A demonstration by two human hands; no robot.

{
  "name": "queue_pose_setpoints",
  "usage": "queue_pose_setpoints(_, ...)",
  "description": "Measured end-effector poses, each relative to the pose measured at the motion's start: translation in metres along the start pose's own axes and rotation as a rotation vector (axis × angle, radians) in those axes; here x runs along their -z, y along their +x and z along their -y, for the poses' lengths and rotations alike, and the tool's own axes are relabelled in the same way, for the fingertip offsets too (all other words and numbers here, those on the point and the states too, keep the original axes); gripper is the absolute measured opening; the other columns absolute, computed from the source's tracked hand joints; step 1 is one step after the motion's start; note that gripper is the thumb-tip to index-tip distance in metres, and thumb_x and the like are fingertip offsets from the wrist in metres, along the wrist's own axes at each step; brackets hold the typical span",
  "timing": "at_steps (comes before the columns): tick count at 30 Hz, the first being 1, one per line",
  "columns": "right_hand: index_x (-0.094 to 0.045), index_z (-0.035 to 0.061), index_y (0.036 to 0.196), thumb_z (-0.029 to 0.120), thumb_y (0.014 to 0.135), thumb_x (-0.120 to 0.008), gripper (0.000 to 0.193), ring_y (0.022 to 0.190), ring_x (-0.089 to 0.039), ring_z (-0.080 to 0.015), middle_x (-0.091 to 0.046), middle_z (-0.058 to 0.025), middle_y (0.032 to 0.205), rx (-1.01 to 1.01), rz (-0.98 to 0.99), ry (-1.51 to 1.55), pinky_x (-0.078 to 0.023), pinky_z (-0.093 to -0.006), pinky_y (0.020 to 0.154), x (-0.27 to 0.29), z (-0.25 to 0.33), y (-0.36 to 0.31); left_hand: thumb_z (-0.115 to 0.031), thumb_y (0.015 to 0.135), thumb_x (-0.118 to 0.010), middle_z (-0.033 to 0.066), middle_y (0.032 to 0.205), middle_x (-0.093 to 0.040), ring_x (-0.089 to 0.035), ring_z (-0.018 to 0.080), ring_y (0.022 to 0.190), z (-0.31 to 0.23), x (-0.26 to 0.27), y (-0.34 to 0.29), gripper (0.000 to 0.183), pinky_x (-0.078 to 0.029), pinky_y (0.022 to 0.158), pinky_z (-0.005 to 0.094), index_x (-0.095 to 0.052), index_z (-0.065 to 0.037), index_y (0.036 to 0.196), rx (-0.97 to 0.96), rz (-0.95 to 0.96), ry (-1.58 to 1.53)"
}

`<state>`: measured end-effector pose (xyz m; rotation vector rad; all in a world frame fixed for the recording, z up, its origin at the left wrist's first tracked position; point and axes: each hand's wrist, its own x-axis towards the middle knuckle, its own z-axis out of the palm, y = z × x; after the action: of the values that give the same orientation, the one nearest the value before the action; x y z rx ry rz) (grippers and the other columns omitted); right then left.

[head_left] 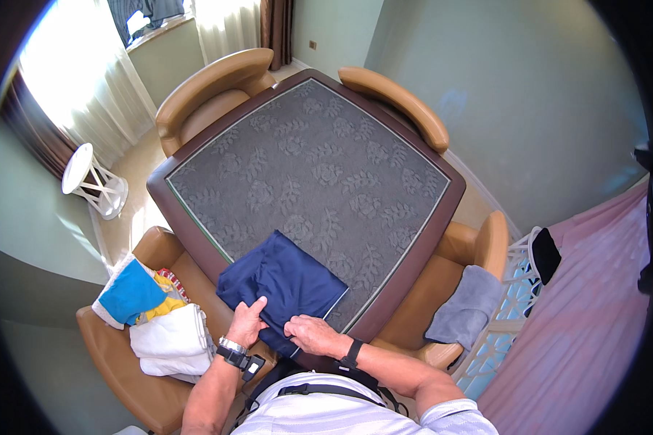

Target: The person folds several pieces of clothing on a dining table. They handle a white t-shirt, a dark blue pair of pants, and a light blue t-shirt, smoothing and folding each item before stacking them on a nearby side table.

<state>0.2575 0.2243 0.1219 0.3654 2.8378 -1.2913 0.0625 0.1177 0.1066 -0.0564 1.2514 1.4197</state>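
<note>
A navy blue garment (297, 275), smooth and partly folded, lies on the near corner of the table, and its lower part hangs toward me over the edge. Its exact kind cannot be made out. My left hand (247, 321) grips the near left side of the fabric, thumb on top and the other fingers partly hidden. To the right, my right hand (315, 336) is closed, with curled fingers pinching the near edge of the same garment. Creases run through the cloth around both hands, while its right corner lies flatter.
The square table (319, 170) has a grey floral top and brown rim. On the left tan chair (109, 362) sit folded white cloths (170, 341) and a blue cloth (132, 291). A grey towel (466, 308) lies on the right chair. Two more chairs stand at the far sides.
</note>
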Motion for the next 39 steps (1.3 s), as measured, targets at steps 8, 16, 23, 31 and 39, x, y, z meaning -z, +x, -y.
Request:
queue_pose_setpoints(8, -0.064, 0.0068, 0.1, 0.005, 0.085, -0.076, 0.02, 0.096, -0.065, -0.0345, -0.064, -0.0109, 0.095, 0.109, -0.138, 0.056, -0.055, -0.0463, 0.084, -0.002, 0.003, 0.0, -0.021, 0.106, -0.069, 0.0128, 0.134, -0.07, -0.072, 0.0301, 0.116, 0.014, 0.027, 0.014, 0.039, -0.064, 0.091, 0.054, -0.056, -0.007, 0.14, -0.164, 0.019, -0.153)
queue_pose_setpoints(16, -0.07, 0.0063, 0.111, 0.022, 0.095, -0.076, 0.023, 0.102, -0.064, -0.0344, -0.067, -0.0133, 0.1, 0.006, 0.021, 0.054, -0.053, -0.0457, 0.092, -0.008, 0.003, -0.004, -0.024, 0.105, -0.07, 0.0106, 0.113, -0.073, -0.076, 0.0243, 0.084, 0.02, 0.035, 0.02, 0.041, -0.066, 0.063, 0.0396, -0.054, -0.005, 0.138, -0.133, -0.113, -0.046)
queue_pose_setpoints(23, -0.068, 0.0031, 0.101, 0.011, 0.094, -0.072, 0.011, 0.096, -0.065, -0.033, -0.069, -0.0122, 0.099, 0.061, -0.535, -0.046, -0.054, -0.0445, 0.088, 0.038, -0.021, 0.015, -0.008, 0.096, -0.071, 0.0197, 0.118, -0.066, -0.067, 0.0344, 0.105, 0.008, 0.002, -0.015, 0.05, -0.057, 0.094, 0.0479, -0.053, 0.002, 0.142, -1.013, -0.644, 1.093)
queue_pose_setpoints(31, -0.054, 0.0039, 0.15, 0.025, 0.1, -0.069, 0.056, 0.155, -0.036, -0.0408, -0.046, -0.0216, 0.161, -0.061, -0.297, -0.331, -0.031, -0.0534, 0.127, 0.023, -0.061, 0.035, -0.033, 0.087, -0.081, 0.0303, 0.16, -0.043, -0.037, 0.0485, 0.152, 0.044, -0.038, -0.004, 0.073, -0.024, 0.126, 0.0636, -0.054, -0.001, 0.148, -1.011, -0.068, 1.697)
queue_pose_setpoints(39, -0.055, 0.0134, 0.153, 0.03, 0.099, -0.071, 0.059, 0.156, -0.034, -0.0411, -0.04, -0.0214, 0.166, -0.02, -0.359, -0.338, -0.03, -0.0597, 0.125, 0.032, -0.1, 0.021, -0.04, 0.089, -0.078, 0.0338, 0.163, -0.038, -0.03, 0.0503, 0.156, 0.086, -0.034, 0.009, 0.077, -0.017, 0.127, 0.0683, -0.053, -0.003, 0.151, -0.923, -0.096, 1.756)
